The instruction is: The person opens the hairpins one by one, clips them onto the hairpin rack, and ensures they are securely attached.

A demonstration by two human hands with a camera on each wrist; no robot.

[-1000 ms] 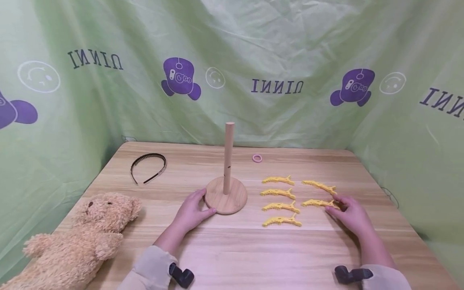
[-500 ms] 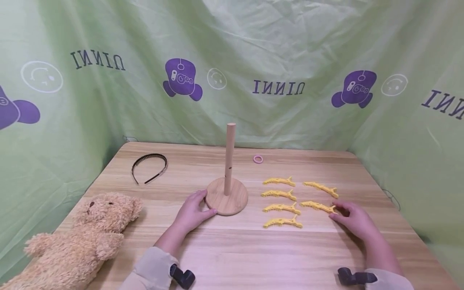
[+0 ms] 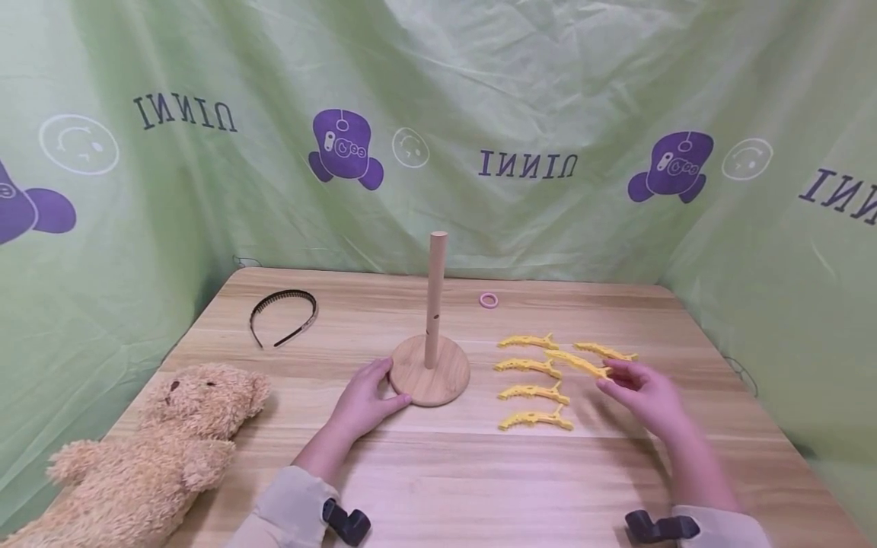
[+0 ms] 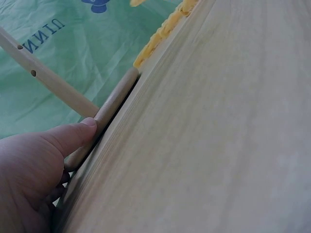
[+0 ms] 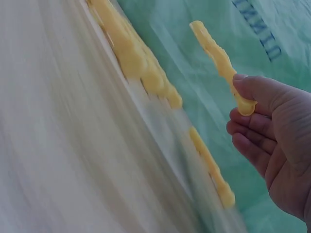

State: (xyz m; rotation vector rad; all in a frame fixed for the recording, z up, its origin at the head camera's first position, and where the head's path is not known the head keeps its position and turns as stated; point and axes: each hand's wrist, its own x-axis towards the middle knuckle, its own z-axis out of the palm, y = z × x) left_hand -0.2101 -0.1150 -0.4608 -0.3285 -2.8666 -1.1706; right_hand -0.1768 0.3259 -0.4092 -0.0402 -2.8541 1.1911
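Observation:
My right hand [image 3: 647, 396] pinches the tail of a yellow alligator hair clip [image 3: 577, 362] between thumb and fingers. In the right wrist view that clip [image 5: 217, 57] is lifted off the table, its long end pointing away from the hand [image 5: 284, 124]. Another yellow clip [image 3: 603, 351] lies just behind it, and a column of several yellow clips [image 3: 530, 392] lies to its left. My left hand [image 3: 366, 399] grips the near-left rim of a wooden stand's round base [image 3: 438, 388]; its thumb [image 4: 73, 136] rests on the rim. The stand's post [image 3: 435, 297] rises upright.
A black toothed headband [image 3: 284, 297] lies at the back left of the wooden table [image 3: 438, 487]. Behind the clips is a small pink hair ring [image 3: 489, 301]. A tan teddy bear [image 3: 164, 449] lies at the left edge. Green printed cloth [image 3: 452, 91] encloses the table.
My right hand has taken hold of the front clip of the right-hand pair, raised it and carried it left and away from me. The left hand stays on the base.

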